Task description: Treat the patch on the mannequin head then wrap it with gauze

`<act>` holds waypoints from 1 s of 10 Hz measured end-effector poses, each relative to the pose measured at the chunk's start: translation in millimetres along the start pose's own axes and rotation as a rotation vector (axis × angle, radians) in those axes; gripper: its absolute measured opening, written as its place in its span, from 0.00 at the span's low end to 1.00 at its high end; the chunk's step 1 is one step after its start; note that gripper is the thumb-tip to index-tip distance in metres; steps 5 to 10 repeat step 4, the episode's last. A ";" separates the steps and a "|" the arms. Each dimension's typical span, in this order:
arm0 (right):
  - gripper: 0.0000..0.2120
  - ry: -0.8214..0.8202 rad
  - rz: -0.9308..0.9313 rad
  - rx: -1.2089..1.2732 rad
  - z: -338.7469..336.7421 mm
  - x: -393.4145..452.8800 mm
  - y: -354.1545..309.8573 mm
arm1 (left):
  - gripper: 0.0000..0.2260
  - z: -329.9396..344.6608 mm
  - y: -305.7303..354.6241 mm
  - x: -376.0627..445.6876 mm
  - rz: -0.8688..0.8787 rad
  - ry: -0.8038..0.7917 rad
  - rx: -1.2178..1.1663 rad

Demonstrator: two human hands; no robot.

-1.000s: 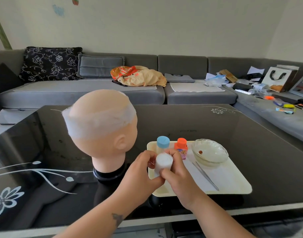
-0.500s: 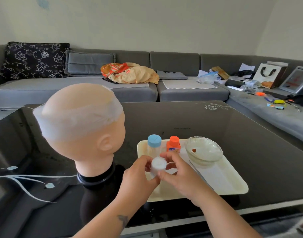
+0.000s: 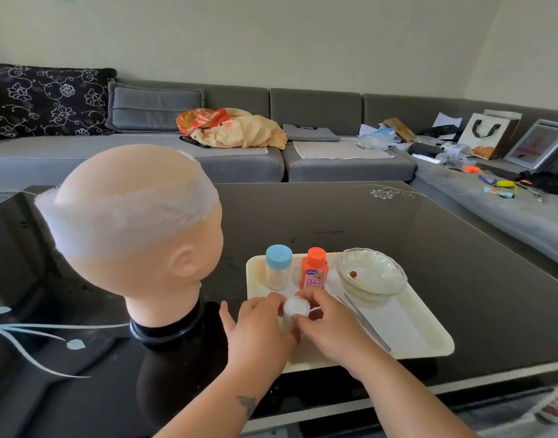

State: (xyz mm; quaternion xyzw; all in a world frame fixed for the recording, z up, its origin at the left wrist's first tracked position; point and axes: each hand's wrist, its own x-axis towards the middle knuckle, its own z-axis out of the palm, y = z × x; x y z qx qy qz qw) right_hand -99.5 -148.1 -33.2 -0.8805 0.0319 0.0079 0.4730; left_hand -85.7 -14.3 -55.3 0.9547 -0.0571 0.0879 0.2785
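Gauze roll (image 3: 296,312), a small white cylinder with a frayed top, stands nearest of the task's things, held upright over the near left part of the cream tray (image 3: 429,336). The left hand (image 3: 258,327) curls its fingers round the roll's left side, and the right hand (image 3: 329,320) pinches it from the right with thumb and fingertips, so both hands grip the same roll. Whether the roll's base rests on the tray cannot be told, since the hands hide it.

Just right of the hands, metal tweezers (image 3: 364,322) lie slantwise on the tray. Farther back on the tray stand a blue-capped jar (image 3: 278,267) and an orange bottle (image 3: 314,270) side by side, with a glass bowl (image 3: 371,275) to their right that holds one small reddish ball.

To the left, on the dark glass table (image 3: 461,263), the mannequin head (image 3: 138,235) stands upright on its black base. A band of white gauze (image 3: 125,216) already circles its forehead and crown, and the patch itself is not visible under it. By my reckoning the treating and the wrapping look done; what remains seems to be putting away the leftover roll.

Beyond the table runs a grey sofa (image 3: 334,165) with cushions and scattered bags.
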 end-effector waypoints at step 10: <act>0.16 0.112 -0.056 0.078 -8.3 -6.7 -6.5 | 0.28 -13.5 -5.3 -6.0 0.090 0.054 -0.202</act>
